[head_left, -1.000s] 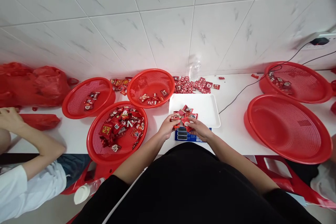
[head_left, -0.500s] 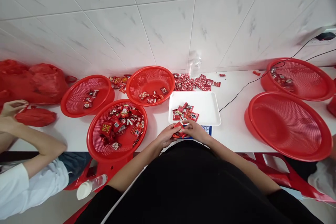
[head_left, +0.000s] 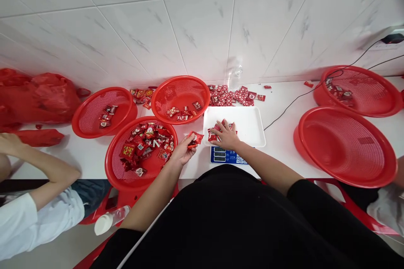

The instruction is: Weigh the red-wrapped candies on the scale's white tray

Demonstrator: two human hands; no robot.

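My left hand [head_left: 183, 151] is closed around red wrapped snack packets [head_left: 196, 138], between the full red basket and the scale. My right hand [head_left: 228, 138] lies with fingers spread over a small pile of red packets [head_left: 213, 135] on the white tray [head_left: 249, 125] of a scale, touching them and hiding part of the pile. The scale's blue panel [head_left: 224, 156] with its display shows below the tray. To the left stands a red mesh basket [head_left: 115, 172] holding many mixed packets.
Other red baskets stand at the back [head_left: 164, 101], at left [head_left: 83, 119] and at right [head_left: 341, 147]. Loose packets [head_left: 221, 96] lie along the wall beside a clear bottle [head_left: 235, 79]. A black cable [head_left: 285, 113] crosses the table. A co-worker's arm [head_left: 47, 164] is at left.
My hands have moved apart. The left has gone left, carrying packets off the scale's front; the right has moved up onto the pile in the tray. The blue panel is now uncovered.
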